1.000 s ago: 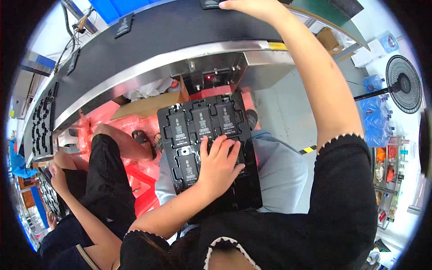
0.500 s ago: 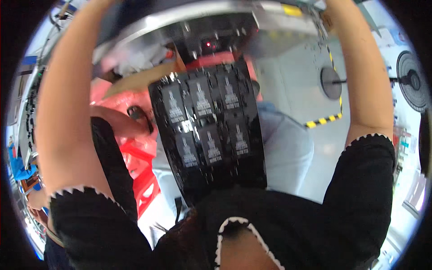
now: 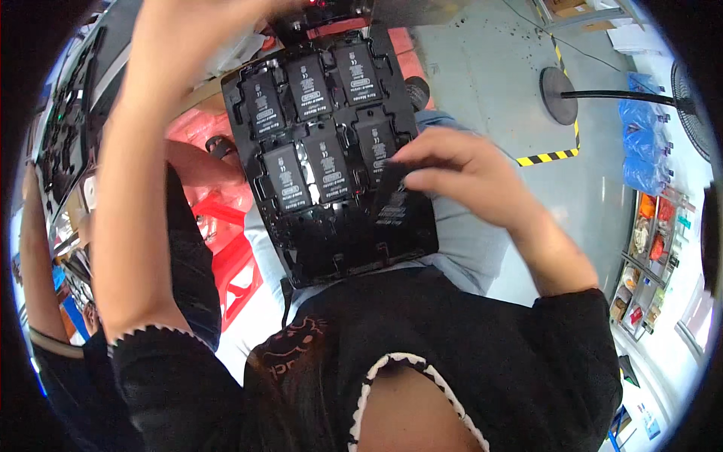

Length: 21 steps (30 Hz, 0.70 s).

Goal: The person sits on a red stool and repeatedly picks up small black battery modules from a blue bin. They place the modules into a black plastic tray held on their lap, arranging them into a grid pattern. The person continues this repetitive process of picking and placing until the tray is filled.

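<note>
A black tray [image 3: 331, 256] rests on my lap, tilted in view. Flat black battery packs [image 3: 310, 87] with pale print sit in its moulded pockets, in two rows. Between the thumb and fingers of my right hand [image 3: 459, 169] is another flat black battery pack [image 3: 393, 202]. It hangs slantwise over the tray's near right part, beside the near row. My left hand [image 3: 207, 19] is up at the top edge, beyond the tray's far left corner. It is blurred and partly cut off, so its fingers cannot be made out.
Beyond the tray is a dark device with a red light [image 3: 320, 19]. Red plastic [image 3: 218, 207] lies left of my legs, near another person's arm [image 3: 34, 248]. A pedestal fan [image 3: 559, 96] stands by black-and-yellow floor tape [image 3: 550, 157]. Shelving with bins [image 3: 644, 241] lines the right.
My right hand has come down from the top right to the tray, now pinching a battery pack. The left arm has shifted inward, its hand entering view. The tray appears higher in view.
</note>
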Available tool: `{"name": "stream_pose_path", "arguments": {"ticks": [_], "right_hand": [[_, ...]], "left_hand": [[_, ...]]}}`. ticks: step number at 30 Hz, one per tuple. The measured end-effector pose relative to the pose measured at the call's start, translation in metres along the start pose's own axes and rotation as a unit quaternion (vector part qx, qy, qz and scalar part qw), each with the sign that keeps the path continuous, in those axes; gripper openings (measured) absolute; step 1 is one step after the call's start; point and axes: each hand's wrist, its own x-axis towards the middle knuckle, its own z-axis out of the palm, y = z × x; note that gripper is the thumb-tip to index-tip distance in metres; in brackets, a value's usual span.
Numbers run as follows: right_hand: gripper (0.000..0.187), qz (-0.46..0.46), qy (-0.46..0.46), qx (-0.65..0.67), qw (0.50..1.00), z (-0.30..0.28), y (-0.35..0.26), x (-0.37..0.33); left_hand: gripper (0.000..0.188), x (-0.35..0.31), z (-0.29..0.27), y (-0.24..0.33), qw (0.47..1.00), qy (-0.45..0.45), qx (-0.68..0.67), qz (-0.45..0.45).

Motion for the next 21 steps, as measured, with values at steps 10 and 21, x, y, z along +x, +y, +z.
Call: {"name": "stream_pose_path", "arguments": {"ticks": [10,21], "right_hand": [[0.030,-0.311,0.084,-0.324,0.889,0.070,0.047,0.019],[0.019,-0.352,0.221,-0.234,0.879,-0.039,-0.093,0.067]], "left_hand": [[0.092,-0.257,-0.008,0.117,0.946,-0.286,-0.094,-0.118],[0.087,-0.266,-0.009,0.131,0.947,-0.254,-0.048,-0.190]]}}
